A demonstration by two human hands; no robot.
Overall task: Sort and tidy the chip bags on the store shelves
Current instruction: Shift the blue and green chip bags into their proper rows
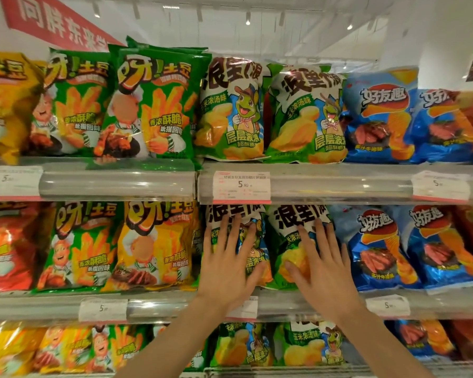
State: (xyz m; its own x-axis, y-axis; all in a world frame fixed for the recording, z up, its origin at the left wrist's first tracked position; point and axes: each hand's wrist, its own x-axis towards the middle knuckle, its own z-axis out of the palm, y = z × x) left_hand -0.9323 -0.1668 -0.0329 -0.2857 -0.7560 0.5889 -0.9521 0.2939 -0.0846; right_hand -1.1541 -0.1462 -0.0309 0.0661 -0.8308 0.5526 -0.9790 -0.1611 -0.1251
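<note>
Chip bags stand in rows on three shelves. On the middle shelf, two green-and-white turtle bags stand side by side. My left hand [230, 257] lies flat, fingers spread, on the left turtle bag [253, 241]. My right hand [321, 261] presses flat on the right turtle bag [287, 236]. Neither hand grips a bag. Two more turtle bags [231, 110] stand on the top shelf above them.
Green fries bags [150, 105] and yellow ones [153, 246] fill the left side; blue steak-flavour bags [380, 115] fill the right. Clear shelf rails [339, 184] carry price tags [241, 186]. A lower shelf holds more bags. A red banner [52, 20] hangs at top left.
</note>
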